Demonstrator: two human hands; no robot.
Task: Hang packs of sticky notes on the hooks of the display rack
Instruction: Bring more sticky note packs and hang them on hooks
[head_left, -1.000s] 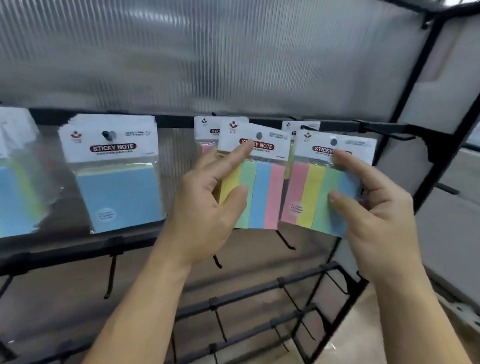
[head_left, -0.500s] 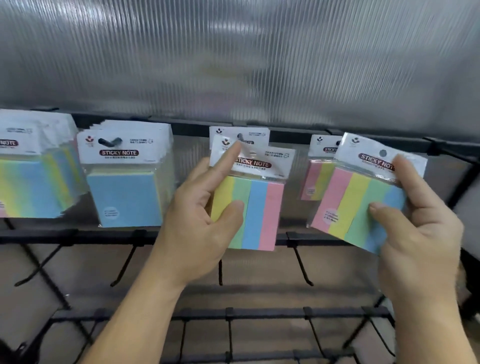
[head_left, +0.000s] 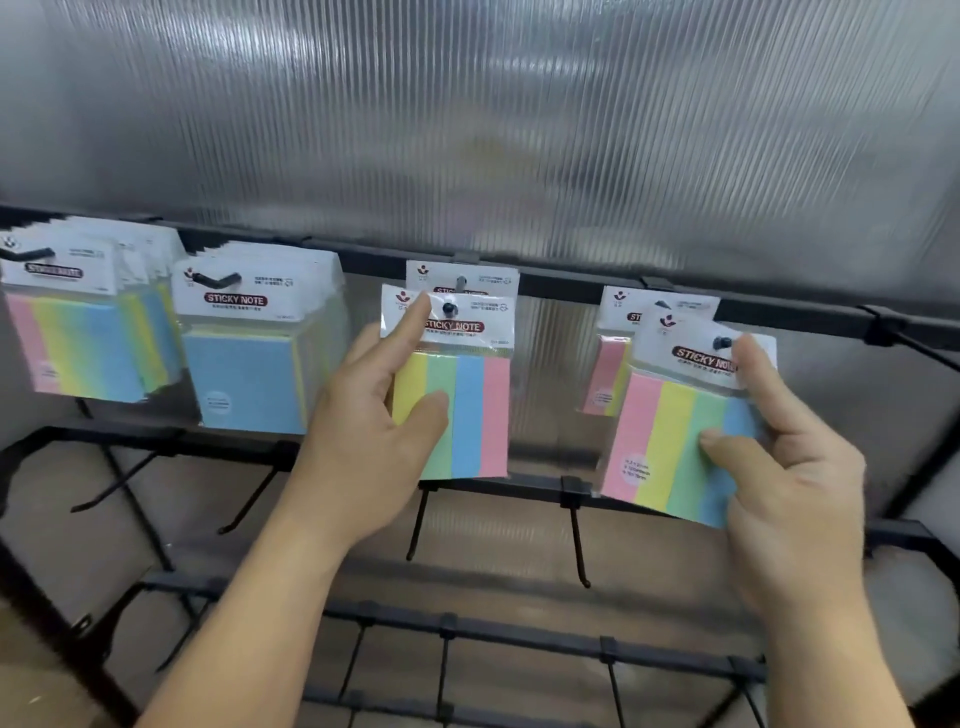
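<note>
a: left hand, state?
b: pinching the left pack, thumb on the striped front, index finger straight up the header. pack upright at the top rail, a hook tip showing in its hole, a hung pack behind it.
a: right hand?
b: pinching the right pack, thumb on the front, index finger along the header's right edge. pack tilted, a dark tip in its hole; whether it sits fully on, cannot tell. a pink-edged pack hangs behind.
a: remainder?
b: blue stack and striped stack hang left on the same rail. lower hooks jut from the rail beneath. ribbed panel behind.
</note>
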